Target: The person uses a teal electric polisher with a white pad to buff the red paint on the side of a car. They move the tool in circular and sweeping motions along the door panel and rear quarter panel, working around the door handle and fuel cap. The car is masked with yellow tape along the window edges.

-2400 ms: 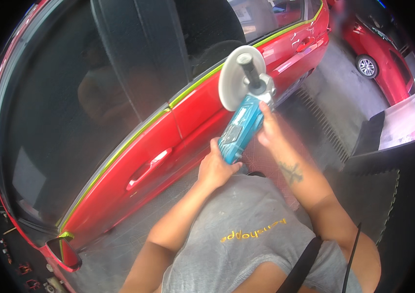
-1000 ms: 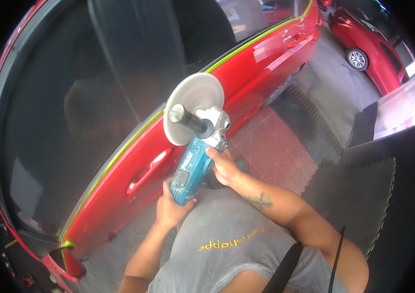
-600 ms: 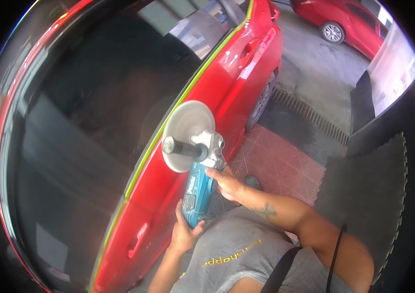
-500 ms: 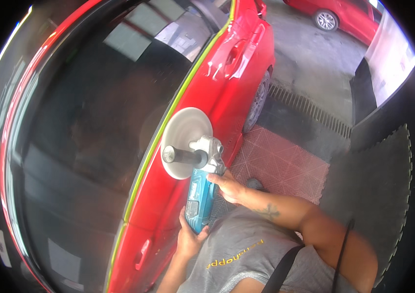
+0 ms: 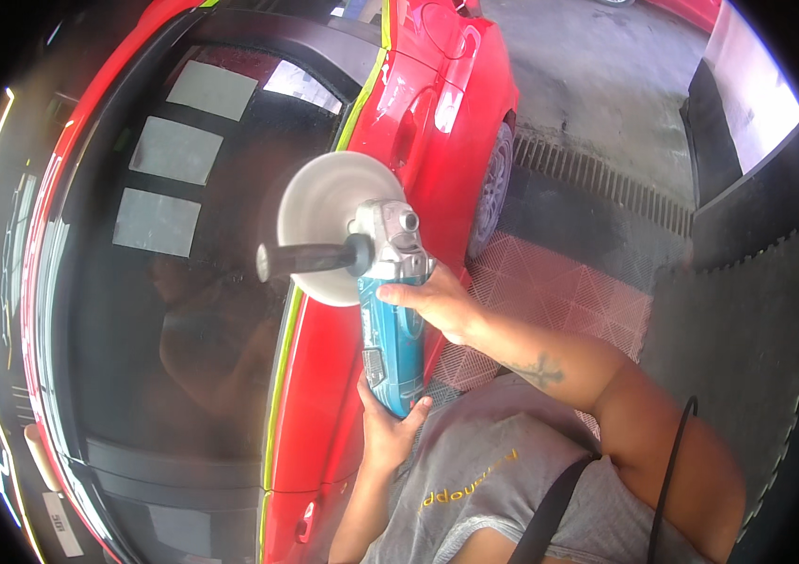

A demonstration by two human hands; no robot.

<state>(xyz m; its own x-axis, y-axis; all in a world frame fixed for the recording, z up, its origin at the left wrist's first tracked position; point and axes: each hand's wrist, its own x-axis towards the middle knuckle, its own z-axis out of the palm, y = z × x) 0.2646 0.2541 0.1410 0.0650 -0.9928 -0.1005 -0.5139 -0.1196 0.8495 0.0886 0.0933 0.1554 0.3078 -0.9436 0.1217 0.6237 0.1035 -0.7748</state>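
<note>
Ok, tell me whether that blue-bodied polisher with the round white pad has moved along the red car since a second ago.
Yes, the blue-bodied polisher has shifted along the red car toward its farther red door handle.

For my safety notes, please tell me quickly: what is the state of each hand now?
Left hand: closed, holding the rear end of the blue polisher.
Right hand: closed, holding its body just behind the metal head.

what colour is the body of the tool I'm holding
The tool's body is teal blue, seen best in the head view.
</note>
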